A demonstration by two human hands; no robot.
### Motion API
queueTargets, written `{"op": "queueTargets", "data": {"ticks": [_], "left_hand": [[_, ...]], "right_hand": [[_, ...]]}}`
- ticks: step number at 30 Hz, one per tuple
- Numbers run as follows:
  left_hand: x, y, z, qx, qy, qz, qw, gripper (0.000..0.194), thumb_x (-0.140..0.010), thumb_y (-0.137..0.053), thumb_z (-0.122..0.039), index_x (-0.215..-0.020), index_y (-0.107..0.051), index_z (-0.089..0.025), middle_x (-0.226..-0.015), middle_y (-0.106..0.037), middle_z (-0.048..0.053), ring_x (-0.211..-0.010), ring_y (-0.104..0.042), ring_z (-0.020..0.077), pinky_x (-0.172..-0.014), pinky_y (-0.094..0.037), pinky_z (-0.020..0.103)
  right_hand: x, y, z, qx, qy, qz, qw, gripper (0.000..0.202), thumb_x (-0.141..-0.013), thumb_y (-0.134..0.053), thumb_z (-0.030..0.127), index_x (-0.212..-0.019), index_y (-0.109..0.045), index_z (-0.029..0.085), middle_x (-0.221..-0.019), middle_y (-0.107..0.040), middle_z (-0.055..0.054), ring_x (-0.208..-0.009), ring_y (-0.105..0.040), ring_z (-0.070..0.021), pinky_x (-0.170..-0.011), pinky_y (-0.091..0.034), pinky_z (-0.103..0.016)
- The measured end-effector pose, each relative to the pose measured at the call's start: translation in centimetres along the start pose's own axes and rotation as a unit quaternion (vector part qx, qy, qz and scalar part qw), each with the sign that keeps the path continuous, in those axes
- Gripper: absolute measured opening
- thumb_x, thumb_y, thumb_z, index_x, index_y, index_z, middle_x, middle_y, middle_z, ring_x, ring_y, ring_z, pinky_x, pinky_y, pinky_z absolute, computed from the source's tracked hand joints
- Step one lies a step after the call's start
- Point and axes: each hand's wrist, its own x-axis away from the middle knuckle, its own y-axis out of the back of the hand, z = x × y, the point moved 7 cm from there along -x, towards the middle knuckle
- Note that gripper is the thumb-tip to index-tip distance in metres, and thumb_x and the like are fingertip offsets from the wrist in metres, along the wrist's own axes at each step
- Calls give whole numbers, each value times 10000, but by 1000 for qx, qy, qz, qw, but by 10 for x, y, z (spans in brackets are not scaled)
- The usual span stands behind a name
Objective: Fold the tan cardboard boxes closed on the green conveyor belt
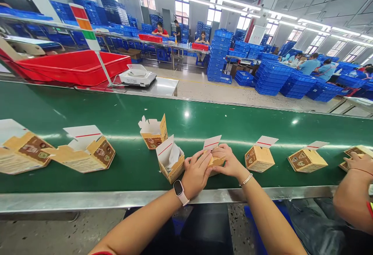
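Note:
Both hands are on one small tan carton (219, 159) on the green belt (186, 115). My left hand (198, 171), with a watch on its wrist, has its fingers bent over the carton's left side and top. My right hand (230, 162) grips the carton's right flap between thumb and fingers. A white flap with a red line stands up behind. Touching or nearly touching my left hand is an open carton (171, 161) with white paper inside. Another open carton (153, 132) stands behind it. The held carton's lower part is mostly hidden by my hands.
Two open cartons (100, 154) (29, 152) lie to the left. Two cartons (259, 158) (307, 160) with raised flaps stand to the right. A co-worker's hand (359, 163) holds a carton at far right. Beyond the belt are a red bin (72, 66) and a scale (138, 77).

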Motion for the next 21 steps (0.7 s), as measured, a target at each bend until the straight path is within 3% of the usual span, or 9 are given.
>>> {"op": "queueTargets", "data": {"ticks": [5,9,11,12,14,15,17,18,21], "left_hand": [[-12,-11,-2,61,34,4,998,233,-889,-440,-210,-973,-657,-220,-1121,-676,63,-1093,-500,274,-843,-316,434],[-21,-25,10,216,132,-45,966,132,-844,-475,-183,-761,-577,-197,-1021,-654,67,-1033,-525,235,-872,-388,416],[-25,-35,23,306,232,-73,921,46,-776,-549,-153,-794,-531,-192,-1005,-613,68,-967,-552,203,-863,-431,380],[-27,-42,28,353,284,-68,889,128,-740,-583,-134,-833,-517,-190,-991,-599,62,-936,-563,189,-852,-450,363],[-33,-60,31,449,371,-22,813,246,-695,-618,-96,-893,-502,-187,-947,-593,48,-885,-579,167,-824,-476,334],[-35,-68,29,491,402,9,773,259,-690,-619,-80,-897,-502,-183,-921,-597,43,-862,-586,160,-811,-485,324],[-39,-79,23,553,451,56,699,238,-691,-599,-47,-869,-504,-174,-856,-605,35,-799,-600,148,-785,-499,315],[-40,-83,20,570,471,67,670,233,-685,-585,-25,-849,-504,-169,-823,-606,28,-756,-604,140,-773,-504,314],[-42,-90,12,598,503,72,620,261,-648,-556,31,-807,-497,-167,-747,-599,3,-655,-597,120,-735,-512,304]], "right_hand": [[13,9,-6,-71,-58,-58,994,472,-791,-487,665,-830,-697,245,-883,-674,-70,-967,-543,-264,-856,-428,-442],[37,9,-21,-162,-154,-245,943,469,-876,-422,541,-627,-636,205,-981,-643,-92,-935,-583,-225,-837,-464,-385],[50,4,-32,-197,-218,-356,887,325,-803,-562,491,-660,-607,202,-980,-622,-82,-917,-592,-213,-819,-481,-365],[55,1,-37,-223,-249,-400,854,261,-741,-637,464,-710,-594,209,-947,-618,-66,-893,-597,-205,-802,-492,-359],[58,-6,-46,-289,-305,-436,796,304,-630,-725,412,-795,-553,224,-856,-612,-28,-830,-607,-193,-759,-515,-358],[57,-5,-48,-312,-319,-430,785,335,-596,-740,389,-806,-536,227,-816,-614,-16,-806,-613,-195,-741,-523,-366],[58,19,-44,-316,-315,-403,799,335,-560,-752,340,-787,-533,229,-791,-635,-19,-817,-626,-221,-738,-527,-404],[63,43,-41,-298,-296,-396,817,313,-557,-748,320,-777,-543,233,-814,-652,-30,-855,-630,-243,-750,-522,-428],[115,142,-44,-264,-257,-441,819,256,-599,-700,340,-810,-565,289,-1006,-669,-32,-1065,-581,-278,-849,-470,-480]]}}
